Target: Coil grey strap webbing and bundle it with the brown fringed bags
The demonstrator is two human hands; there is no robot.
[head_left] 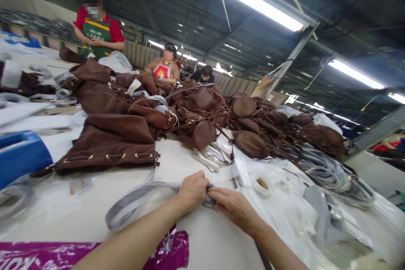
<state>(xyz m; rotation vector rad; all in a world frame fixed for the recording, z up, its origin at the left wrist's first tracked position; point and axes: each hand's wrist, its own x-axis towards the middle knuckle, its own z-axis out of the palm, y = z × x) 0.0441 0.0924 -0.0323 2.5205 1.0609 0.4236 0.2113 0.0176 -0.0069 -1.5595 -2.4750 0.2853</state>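
Band point(122, 206), grey and shiny, lies in a big loop on the pale surface point(228, 244), and a small coil point(209, 201) that looks like its end sits between the two hands. The left hand point(193, 192) is curled tight on the coil. The right hand point(230, 206) has its fingers close together and touching the other side; its thumb is hidden, so I cannot tell if it grips. It looks like the coil is being rolled or straightened, and I think the next move calls for a firm left hold and small, careful finger turns on the right. A white roll point(257, 190) lies near the right hand. Past the hands sits a brown bag point(110, 141) with gold rings, and behind it a big pile of brown bags point(202, 99). A purple plastic bag point(175, 242) near the left arm has big white letters, cut off and hard to read. Farther back, a person wears a green apron point(98, 36) with writing too small to read surely.
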